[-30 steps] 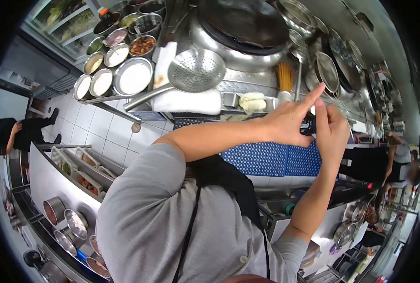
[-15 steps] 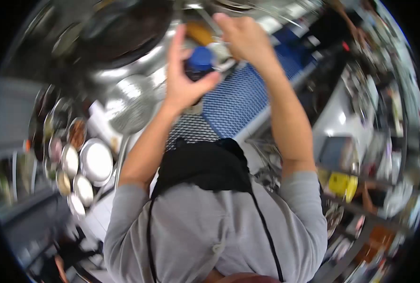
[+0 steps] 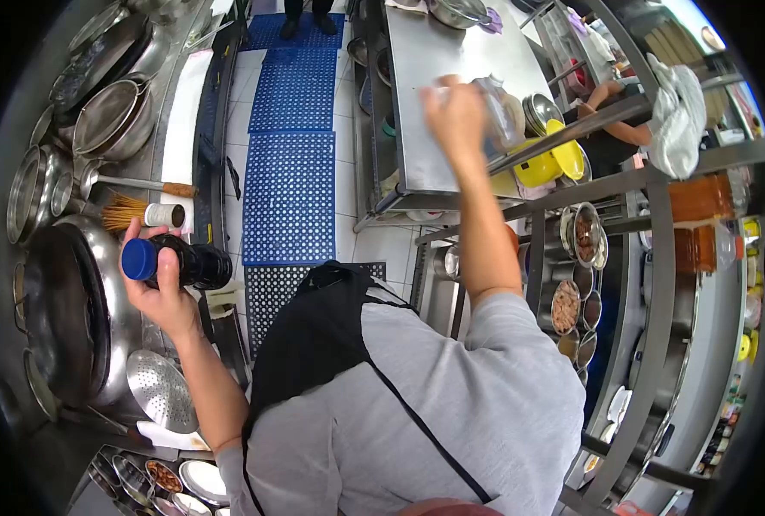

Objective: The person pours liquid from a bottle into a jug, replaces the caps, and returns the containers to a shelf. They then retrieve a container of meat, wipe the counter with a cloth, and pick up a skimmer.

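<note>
My left hand (image 3: 161, 288) is wrapped round a dark bottle with a blue cap (image 3: 206, 267), tilted on its side over the stove edge. Just beyond the fingers lies a bamboo brush (image 3: 133, 212) with a pale, banded handle. A wok (image 3: 47, 314) sits left of this hand, and a perforated skimmer (image 3: 161, 391) is below it. My right hand (image 3: 456, 120) reaches over the steel table (image 3: 417, 150). Motion blurs its fingers, so whether they hold anything cannot be made out. Beside it stands a clear plastic container (image 3: 501, 116).
Blue perforated mats (image 3: 290, 198) line the aisle, where a person's shoes (image 3: 305, 26) show. Yellow bowls (image 3: 541, 163) sit by the table's right end. A metal shelf frame (image 3: 657, 258) rises at right, past food pots (image 3: 565, 305). Another person's arm (image 3: 619, 125) is behind it.
My view and body have turned to the right, towards the steel table. My left hand still holds the bottle by the stove. My right hand has moved from over the stove to above the table.
</note>
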Action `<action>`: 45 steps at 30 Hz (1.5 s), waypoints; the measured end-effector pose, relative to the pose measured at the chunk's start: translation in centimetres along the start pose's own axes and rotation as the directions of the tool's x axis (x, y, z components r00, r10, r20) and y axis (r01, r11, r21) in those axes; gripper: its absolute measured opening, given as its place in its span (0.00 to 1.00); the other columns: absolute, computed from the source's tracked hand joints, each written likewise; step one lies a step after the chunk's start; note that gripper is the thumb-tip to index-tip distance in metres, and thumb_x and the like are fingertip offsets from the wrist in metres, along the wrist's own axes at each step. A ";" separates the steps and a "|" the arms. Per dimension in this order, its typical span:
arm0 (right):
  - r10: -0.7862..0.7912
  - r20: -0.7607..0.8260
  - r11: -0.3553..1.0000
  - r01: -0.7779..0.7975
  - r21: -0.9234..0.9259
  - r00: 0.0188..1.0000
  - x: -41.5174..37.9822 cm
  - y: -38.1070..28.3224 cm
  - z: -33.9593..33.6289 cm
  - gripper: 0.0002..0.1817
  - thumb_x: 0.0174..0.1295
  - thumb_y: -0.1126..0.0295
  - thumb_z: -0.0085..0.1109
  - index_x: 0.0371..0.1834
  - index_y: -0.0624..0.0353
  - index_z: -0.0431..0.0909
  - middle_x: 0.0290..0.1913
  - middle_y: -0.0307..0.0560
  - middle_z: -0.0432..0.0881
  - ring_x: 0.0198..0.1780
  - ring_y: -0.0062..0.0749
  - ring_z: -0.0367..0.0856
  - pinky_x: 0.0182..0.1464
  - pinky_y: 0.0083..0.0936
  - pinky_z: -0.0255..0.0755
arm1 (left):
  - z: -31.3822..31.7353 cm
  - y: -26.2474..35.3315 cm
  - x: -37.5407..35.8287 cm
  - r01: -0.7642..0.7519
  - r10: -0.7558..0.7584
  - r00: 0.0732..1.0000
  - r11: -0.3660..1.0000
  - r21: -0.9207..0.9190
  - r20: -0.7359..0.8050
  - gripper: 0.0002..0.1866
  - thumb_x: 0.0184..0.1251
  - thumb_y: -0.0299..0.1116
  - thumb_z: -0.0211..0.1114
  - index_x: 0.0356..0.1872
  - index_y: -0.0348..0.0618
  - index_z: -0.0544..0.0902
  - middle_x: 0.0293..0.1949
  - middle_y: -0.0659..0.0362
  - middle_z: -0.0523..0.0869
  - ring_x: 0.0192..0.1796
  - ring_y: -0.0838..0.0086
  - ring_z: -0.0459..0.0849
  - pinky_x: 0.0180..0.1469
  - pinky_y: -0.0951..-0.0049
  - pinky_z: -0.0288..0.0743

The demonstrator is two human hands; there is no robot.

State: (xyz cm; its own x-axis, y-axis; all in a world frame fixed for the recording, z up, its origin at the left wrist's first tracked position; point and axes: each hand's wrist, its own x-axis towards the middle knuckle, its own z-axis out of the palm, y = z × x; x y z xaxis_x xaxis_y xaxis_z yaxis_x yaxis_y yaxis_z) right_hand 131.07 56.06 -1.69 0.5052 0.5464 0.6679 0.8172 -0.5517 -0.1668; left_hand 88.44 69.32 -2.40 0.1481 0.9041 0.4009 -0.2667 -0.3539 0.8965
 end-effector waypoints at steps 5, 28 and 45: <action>-0.218 0.316 0.778 0.360 -0.515 0.923 0.7 15.4 -1.5 0.15 0.65 0.63 0.58 0.50 0.57 0.85 0.44 0.50 0.87 0.38 0.43 0.86 0.42 0.39 0.80 | 2.0 1.5 0.8 0.161 -0.141 0.978 0.978 0.129 -0.152 0.30 0.58 0.35 0.76 0.61 0.38 0.77 0.51 0.54 0.85 0.49 0.70 0.85 0.57 0.70 0.77; -0.325 0.598 0.496 -0.406 0.767 0.732 -0.6 -11.5 -7.4 0.19 0.61 0.62 0.67 0.15 0.57 0.76 0.13 0.37 0.73 0.14 0.22 0.66 0.18 0.25 0.55 | -34.2 35.4 -15.9 -0.033 0.617 0.271 0.773 0.633 -0.739 0.12 0.60 0.27 0.72 0.43 0.44 0.82 0.32 0.65 0.82 0.30 0.80 0.80 0.33 0.76 0.74; -0.705 0.565 0.429 -0.375 0.821 0.429 -9.1 -36.4 -16.8 0.12 0.50 0.76 0.67 0.38 0.71 0.86 0.24 0.39 0.82 0.22 0.17 0.70 0.25 0.14 0.59 | -70.8 29.9 -33.5 0.254 0.757 -0.113 0.648 0.718 -0.643 0.21 0.51 0.33 0.82 0.44 0.36 0.84 0.37 0.61 0.86 0.43 0.78 0.83 0.46 0.72 0.80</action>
State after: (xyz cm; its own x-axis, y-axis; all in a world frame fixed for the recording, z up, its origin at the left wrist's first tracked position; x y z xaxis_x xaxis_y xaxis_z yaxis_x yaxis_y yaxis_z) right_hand 92.09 60.56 10.52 -0.2032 0.9791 -0.0054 0.3889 0.0757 -0.9182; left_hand 8.04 45.38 -2.37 -0.8314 -0.2163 0.5118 0.5485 -0.1721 0.8182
